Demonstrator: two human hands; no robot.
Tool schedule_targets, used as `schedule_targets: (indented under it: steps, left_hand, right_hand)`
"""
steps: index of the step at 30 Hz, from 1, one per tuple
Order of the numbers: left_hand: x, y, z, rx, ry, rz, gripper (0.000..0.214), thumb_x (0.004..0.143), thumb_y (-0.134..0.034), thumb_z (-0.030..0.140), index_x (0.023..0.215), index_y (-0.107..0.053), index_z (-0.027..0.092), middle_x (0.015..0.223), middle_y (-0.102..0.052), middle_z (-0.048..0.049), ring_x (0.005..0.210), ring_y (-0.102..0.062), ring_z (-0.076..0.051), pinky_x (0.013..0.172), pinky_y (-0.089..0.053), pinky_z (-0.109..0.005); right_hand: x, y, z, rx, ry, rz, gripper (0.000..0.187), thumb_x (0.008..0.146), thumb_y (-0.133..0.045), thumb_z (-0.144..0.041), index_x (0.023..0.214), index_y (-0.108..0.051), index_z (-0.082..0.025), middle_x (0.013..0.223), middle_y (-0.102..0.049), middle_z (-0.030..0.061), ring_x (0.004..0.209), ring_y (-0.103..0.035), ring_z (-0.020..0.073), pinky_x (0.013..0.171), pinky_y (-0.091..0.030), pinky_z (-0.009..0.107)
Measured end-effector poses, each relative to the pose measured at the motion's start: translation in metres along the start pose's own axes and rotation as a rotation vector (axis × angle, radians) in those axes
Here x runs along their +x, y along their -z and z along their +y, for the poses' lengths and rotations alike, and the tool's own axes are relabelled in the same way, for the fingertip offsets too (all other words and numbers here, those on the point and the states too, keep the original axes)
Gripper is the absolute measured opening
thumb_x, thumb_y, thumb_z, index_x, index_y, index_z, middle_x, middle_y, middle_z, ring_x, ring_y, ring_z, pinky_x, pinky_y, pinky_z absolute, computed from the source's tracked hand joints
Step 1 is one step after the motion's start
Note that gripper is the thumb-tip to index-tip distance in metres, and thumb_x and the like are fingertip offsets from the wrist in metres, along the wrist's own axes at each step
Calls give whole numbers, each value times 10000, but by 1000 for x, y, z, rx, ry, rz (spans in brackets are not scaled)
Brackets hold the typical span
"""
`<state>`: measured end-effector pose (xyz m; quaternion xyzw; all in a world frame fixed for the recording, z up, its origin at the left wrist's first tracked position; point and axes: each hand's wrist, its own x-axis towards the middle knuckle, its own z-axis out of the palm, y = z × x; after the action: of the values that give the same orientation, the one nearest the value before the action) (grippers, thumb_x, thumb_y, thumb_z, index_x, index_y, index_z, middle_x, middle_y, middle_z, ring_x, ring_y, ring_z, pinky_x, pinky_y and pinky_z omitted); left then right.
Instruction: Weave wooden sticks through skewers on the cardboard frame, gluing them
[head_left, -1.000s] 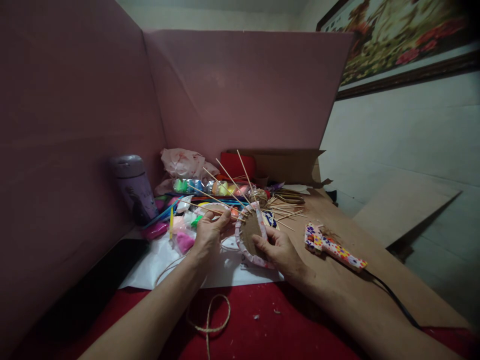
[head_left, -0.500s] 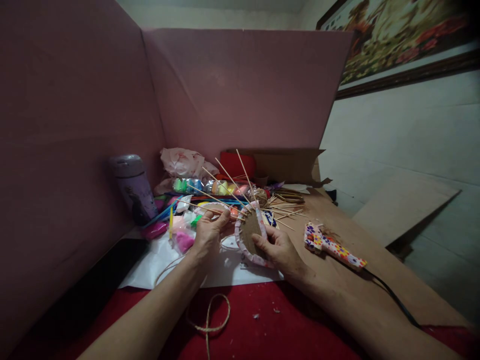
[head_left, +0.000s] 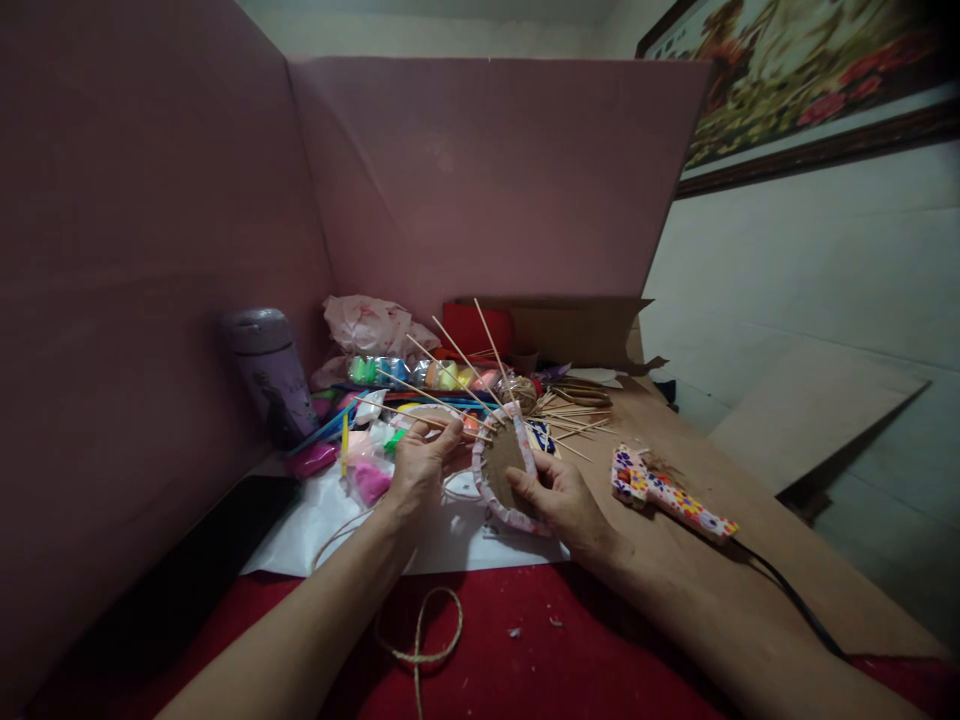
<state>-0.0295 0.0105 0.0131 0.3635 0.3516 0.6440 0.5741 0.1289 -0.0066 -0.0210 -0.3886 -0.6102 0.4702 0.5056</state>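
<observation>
My right hand (head_left: 566,500) grips a cardboard disc (head_left: 500,470) by its lower right side, thumb on the brown face. A pale patterned strip wraps the disc's rim. Several thin wooden sticks (head_left: 459,362) fan out from its upper left edge. With fingers pinched, my left hand (head_left: 424,465) holds the lowest wooden stick (head_left: 400,411) close to the rim. Behind the left fingers lies another round piece with a pale rim (head_left: 435,413), partly hidden. A loop of twine (head_left: 420,655) rests on the red cloth below my hands.
Packets of coloured clay (head_left: 420,373) and a purple bottle (head_left: 270,380) stand at the back left. Loose sticks (head_left: 574,410) lie beyond the disc. A flower-patterned glue gun (head_left: 667,495) with a black cord sits on the right. A dark flat object (head_left: 217,540) lies left.
Almost nothing differs. The whole view has shifted very slightly, while both hands keep the same hold on the stick and the disc.
</observation>
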Motion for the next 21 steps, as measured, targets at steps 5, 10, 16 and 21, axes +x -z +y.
schedule_targets:
  steps: [5,10,16,21]
  left_hand:
    - [1,1,-1,-2,-4,-13,352,518,-794,305,674,-518,150,610,-668,-26,552,-634,-149,563,-508,-267]
    - [3,3,-2,5,0,-16,358,523,-793,315,676,-514,152,617,-671,-32,562,-639,-155,567,-506,-269]
    - [3,3,-1,3,0,-17,367,507,-800,324,672,-522,151,613,-667,-32,566,-640,-158,569,-506,-272]
    - [2,3,-1,-4,2,-13,357,507,-801,314,671,-529,151,612,-667,-30,564,-639,-155,571,-506,-268]
  right_hand:
    - [0,-1,-1,37,-20,-3,398,665,-655,-502,861,-661,-156,752,-658,48,696,-585,204,629,-473,310]
    - [0,-1,-2,60,-30,-28,396,677,-652,-486,882,-649,-147,796,-661,53,718,-589,202,667,-469,315]
    - [0,0,-1,68,-30,-27,371,687,-649,-471,875,-645,-151,807,-663,52,727,-590,201,669,-467,311]
    - [0,0,0,51,-26,-14,358,689,-648,-466,858,-643,-150,788,-656,49,692,-570,185,628,-459,297]
